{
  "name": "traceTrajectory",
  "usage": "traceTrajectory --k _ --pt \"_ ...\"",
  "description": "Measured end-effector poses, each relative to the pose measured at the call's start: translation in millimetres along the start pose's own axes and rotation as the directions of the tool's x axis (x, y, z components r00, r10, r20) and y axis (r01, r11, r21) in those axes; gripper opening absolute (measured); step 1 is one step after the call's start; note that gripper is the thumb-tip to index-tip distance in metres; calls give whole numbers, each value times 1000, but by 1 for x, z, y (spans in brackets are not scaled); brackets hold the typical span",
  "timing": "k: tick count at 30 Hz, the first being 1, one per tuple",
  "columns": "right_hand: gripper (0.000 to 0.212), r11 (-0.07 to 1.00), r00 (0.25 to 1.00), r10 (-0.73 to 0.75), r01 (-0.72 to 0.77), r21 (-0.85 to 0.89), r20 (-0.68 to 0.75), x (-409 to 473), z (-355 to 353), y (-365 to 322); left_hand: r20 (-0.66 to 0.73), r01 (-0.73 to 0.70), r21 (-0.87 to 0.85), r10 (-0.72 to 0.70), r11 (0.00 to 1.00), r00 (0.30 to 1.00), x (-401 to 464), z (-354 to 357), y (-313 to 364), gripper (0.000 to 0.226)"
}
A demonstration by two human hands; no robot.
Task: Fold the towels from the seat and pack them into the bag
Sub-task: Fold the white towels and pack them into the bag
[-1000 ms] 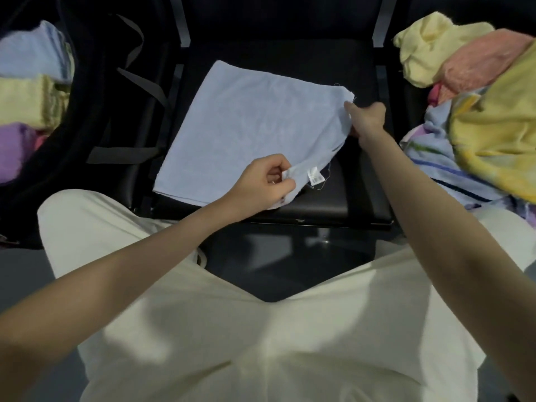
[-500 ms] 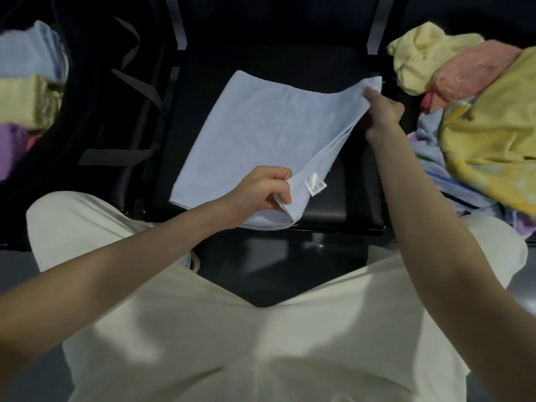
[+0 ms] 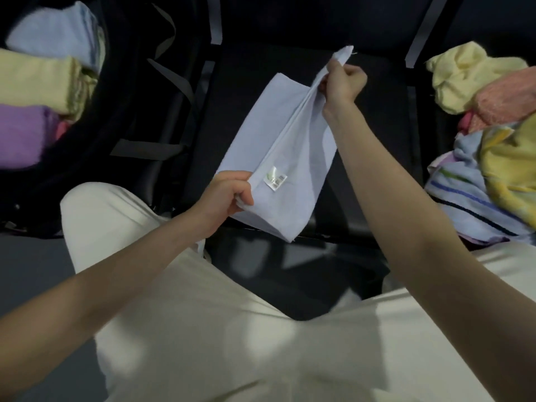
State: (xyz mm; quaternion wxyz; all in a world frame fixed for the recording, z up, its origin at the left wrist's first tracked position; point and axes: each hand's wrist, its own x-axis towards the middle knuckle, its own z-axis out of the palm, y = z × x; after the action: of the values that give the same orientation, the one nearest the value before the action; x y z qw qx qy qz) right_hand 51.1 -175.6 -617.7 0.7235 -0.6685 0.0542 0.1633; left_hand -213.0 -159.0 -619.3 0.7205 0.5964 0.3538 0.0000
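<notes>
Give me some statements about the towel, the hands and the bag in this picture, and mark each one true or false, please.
1. Both hands grip the pale blue towel. True: the left hand holds its near end, the right hand its far end.
2. The towel lies flat on the seat. False: it is lifted and partly folded.
3. A small label shows on the towel. True.
4. The bag holds no towels. False: folded towels are in it.
5. The unfolded pile is on the person's left. False: on the right.
</notes>
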Motion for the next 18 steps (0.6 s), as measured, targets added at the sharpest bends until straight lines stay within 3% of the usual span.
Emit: traceTrajectory --k 3,5,7,9,11,13,15,18 --pt "22 991 997 -77 74 -114 -29 5 37 16 -92 2 -45 -6 999 996 3 -22 -4 32" --pt "26 981 997 -76 72 -182 -18 11 55 31 -185 15 -46 -24 999 982 9 -32 -8 16" --pt "40 960 999 -45 40 -278 -10 17 67 46 -293 39 23 -30 999 956 17 -41 -17 28" --pt "38 941 1000 1 5 -337 16 22 76 59 -354 73 157 -13 985 935 21 -50 -26 35" --pt "28 928 996 43 -11 -372 77 23 80 66 -391 129 424 53 896 919 22 -55 -32 25" --pt "33 909 989 52 12 -416 142 19 80 70 -414 207 667 126 716 902 20 -56 -34 19" --pt "41 872 982 -4 95 -479 189 13 72 73 -428 237 774 208 588 880 17 -54 -35 23" --pt "10 807 956 -113 247 -537 270 -13 44 76 -457 232 793 298 564 838 19 -55 -38 28"
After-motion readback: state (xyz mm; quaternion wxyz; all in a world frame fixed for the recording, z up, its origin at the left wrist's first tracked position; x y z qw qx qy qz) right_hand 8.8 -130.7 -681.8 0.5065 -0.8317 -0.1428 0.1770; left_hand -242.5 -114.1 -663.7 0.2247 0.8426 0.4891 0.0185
